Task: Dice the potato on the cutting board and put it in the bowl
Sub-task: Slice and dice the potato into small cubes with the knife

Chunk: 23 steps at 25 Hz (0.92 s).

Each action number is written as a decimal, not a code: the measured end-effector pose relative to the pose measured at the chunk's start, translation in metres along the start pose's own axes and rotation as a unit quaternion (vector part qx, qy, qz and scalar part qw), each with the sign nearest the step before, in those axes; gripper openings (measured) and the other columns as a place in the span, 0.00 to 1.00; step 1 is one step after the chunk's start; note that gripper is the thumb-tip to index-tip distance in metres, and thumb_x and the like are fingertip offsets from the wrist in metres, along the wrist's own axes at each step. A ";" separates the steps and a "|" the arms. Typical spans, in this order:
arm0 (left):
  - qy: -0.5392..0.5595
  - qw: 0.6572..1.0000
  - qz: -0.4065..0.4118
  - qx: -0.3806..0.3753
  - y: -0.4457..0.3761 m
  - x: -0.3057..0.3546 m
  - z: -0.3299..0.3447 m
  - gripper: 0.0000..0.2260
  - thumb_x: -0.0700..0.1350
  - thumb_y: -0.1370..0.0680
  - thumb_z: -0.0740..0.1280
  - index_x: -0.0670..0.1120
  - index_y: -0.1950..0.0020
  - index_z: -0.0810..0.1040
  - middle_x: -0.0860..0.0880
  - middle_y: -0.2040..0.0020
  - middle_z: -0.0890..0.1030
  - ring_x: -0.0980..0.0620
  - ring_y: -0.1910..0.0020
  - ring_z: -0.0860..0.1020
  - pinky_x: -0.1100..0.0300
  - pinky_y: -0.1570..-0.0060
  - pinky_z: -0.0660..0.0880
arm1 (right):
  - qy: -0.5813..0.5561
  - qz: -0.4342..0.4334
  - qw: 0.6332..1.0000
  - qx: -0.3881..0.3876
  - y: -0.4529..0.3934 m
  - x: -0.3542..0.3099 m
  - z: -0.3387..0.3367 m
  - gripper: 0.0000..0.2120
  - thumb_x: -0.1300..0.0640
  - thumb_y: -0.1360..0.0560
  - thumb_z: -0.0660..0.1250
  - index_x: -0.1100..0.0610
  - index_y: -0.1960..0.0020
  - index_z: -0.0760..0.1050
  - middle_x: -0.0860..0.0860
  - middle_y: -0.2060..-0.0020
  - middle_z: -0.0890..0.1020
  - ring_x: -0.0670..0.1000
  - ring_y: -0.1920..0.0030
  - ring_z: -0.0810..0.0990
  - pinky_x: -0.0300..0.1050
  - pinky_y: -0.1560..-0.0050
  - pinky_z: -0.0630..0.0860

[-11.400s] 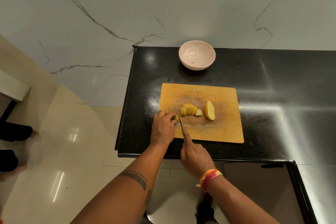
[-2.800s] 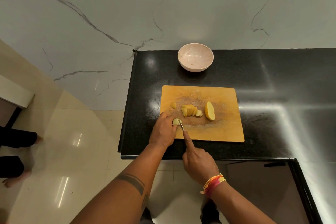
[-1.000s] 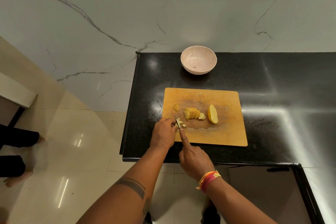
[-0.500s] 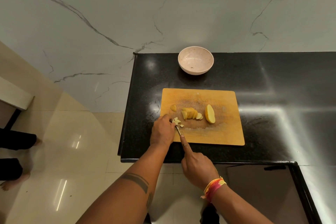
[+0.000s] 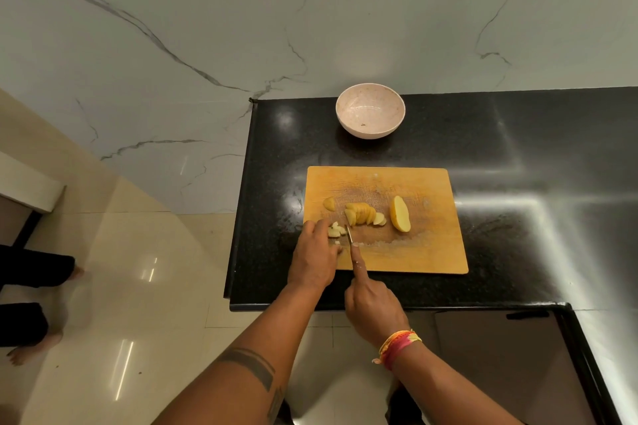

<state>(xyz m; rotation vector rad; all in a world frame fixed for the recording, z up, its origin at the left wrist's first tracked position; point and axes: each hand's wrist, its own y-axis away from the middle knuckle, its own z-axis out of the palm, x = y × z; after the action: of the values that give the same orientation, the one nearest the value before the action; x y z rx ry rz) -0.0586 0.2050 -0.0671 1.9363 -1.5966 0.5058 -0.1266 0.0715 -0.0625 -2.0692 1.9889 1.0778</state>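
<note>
A wooden cutting board (image 5: 424, 252) lies on the black counter. On it sit a potato half (image 5: 400, 213), a fan of slices (image 5: 361, 213), a single end piece (image 5: 329, 203) and small diced bits (image 5: 335, 230) near the left edge. My left hand (image 5: 315, 257) rests on the diced bits, fingers curled over them. My right hand (image 5: 371, 307) grips a knife (image 5: 349, 236), forefinger along its spine, blade just right of the bits. The pale pink bowl (image 5: 370, 110) stands behind the board, with only a speck inside.
The black counter (image 5: 535, 190) extends right, and its left edge drops to a tiled floor. A marble wall rises right behind the bowl. Another person's bare feet and dark trouser legs (image 5: 31, 300) are on the floor at far left.
The slice under my left hand has been cut into small pieces over the last seconds. Both hands stay at the board's left front, with the knife edging slightly.
</note>
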 end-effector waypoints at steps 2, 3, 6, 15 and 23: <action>-0.005 1.000 -0.002 0.010 -0.012 0.005 -0.004 0.19 0.45 0.21 0.71 0.51 0.31 0.73 0.50 0.38 0.73 0.49 0.43 0.77 0.54 0.45 0.78 | -0.002 0.000 1.000 0.005 -0.007 -0.006 0.000 0.39 0.55 0.19 0.55 0.45 0.18 0.34 0.50 0.68 0.78 0.52 0.71 0.76 0.51 0.71 0.70; -0.003 1.000 -0.005 0.014 -0.018 0.007 -0.005 0.18 0.44 0.21 0.71 0.50 0.31 0.74 0.49 0.38 0.73 0.49 0.43 0.77 0.55 0.45 0.77 | -0.004 0.001 1.000 0.007 -0.011 -0.010 -0.001 0.39 0.56 0.19 0.55 0.45 0.18 0.34 0.50 0.68 0.78 0.52 0.71 0.75 0.49 0.72 0.67; 0.001 0.999 -0.024 0.035 -0.036 0.013 -0.012 0.16 0.42 0.20 0.70 0.50 0.33 0.75 0.48 0.38 0.73 0.49 0.44 0.76 0.57 0.45 0.75 | -0.010 -0.007 1.000 0.017 -0.026 -0.016 -0.006 0.39 0.56 0.20 0.55 0.44 0.18 0.35 0.51 0.69 0.78 0.53 0.71 0.75 0.49 0.72 0.68; 0.010 0.999 0.011 0.048 -0.037 0.025 -0.014 0.08 0.49 0.18 0.66 0.51 0.40 0.77 0.52 0.43 0.73 0.54 0.50 0.75 0.58 0.53 0.76 | -0.034 -0.034 0.996 0.076 -0.017 -0.001 -0.025 0.36 0.55 0.18 0.56 0.40 0.18 0.38 0.49 0.72 0.76 0.51 0.73 0.74 0.52 0.70 0.72; 0.014 1.000 0.002 0.002 -0.038 0.041 0.004 0.11 0.48 0.20 0.68 0.52 0.38 0.74 0.51 0.46 0.77 0.51 0.48 0.76 0.55 0.50 0.77 | -0.060 -0.023 0.994 0.090 -0.007 0.015 -0.034 0.36 0.55 0.17 0.56 0.37 0.19 0.39 0.49 0.73 0.76 0.51 0.74 0.74 0.54 0.71 0.73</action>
<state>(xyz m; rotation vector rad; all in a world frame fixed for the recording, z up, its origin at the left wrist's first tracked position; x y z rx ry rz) -0.0129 0.1759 -0.0517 1.9215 -1.5826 0.5348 -0.1071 0.0427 -0.0480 -1.9048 1.8948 0.9519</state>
